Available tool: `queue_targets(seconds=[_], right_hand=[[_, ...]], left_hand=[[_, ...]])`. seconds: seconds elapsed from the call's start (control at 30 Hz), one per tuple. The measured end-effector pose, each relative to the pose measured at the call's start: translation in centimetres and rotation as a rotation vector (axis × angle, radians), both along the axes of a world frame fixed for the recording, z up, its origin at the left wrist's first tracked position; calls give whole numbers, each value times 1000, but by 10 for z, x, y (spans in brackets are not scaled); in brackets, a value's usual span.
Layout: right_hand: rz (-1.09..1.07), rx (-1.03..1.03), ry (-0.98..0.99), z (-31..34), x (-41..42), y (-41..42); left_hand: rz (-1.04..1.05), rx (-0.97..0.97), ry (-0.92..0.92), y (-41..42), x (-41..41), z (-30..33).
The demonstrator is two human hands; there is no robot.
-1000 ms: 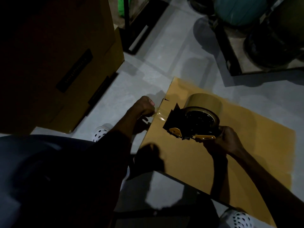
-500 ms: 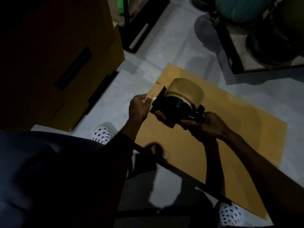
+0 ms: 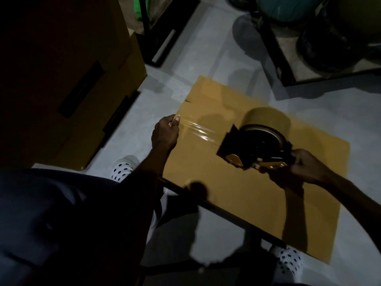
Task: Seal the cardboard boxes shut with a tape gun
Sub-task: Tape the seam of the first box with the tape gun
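Observation:
A brown cardboard box (image 3: pixel 247 203) lies on the grey floor below me, its flat top facing up. My right hand (image 3: pixel 303 170) grips the handle of a black and yellow tape gun (image 3: pixel 255 149) carrying a brown tape roll (image 3: pixel 268 118), held over the middle of the box top. A shiny strip of tape (image 3: pixel 198 131) stretches from the gun to the box's left edge. My left hand (image 3: pixel 165 135) pinches the strip's free end at that edge.
Tall stacked cardboard boxes (image 3: pixel 72 89) stand close on the left in shadow. A black metal rack (image 3: pixel 156 42) and a frame with dark drums (image 3: pixel 334 44) stand at the back. My white perforated shoes (image 3: pixel 123 168) flank the box's near side.
The tape gun has moved right, away from my left hand, drawing out a length of tape across the box top. My left hand stays at the box's left edge holding the tape end.

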State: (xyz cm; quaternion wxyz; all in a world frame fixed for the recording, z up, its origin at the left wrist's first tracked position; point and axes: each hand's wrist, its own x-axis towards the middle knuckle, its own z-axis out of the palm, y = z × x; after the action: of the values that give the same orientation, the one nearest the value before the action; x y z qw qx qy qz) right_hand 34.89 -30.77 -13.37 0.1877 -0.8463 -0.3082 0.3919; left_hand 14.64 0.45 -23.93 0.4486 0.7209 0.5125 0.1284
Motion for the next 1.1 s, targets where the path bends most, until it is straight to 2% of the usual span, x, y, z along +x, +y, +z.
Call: queue_targets(seconds=[0.2,0.57,0.77,0.93,1.1], right_hand=[[-176,-151,-18,5,8,-66],[-299,-176,-54,-20,12,-77],[-361,-270,-20,-21,15,-74],[-420,-246,7,-16,16,-77],[-551,-81,61,-7,-7,-65]], left_hand=[[-62,98,-7,-3,-3,-4],[-46,234,146,-7,8,-4],[-33,287,219,-3,20,0],[-4,216,234,-1,20,-3],[42,206,210,9,29,3]])
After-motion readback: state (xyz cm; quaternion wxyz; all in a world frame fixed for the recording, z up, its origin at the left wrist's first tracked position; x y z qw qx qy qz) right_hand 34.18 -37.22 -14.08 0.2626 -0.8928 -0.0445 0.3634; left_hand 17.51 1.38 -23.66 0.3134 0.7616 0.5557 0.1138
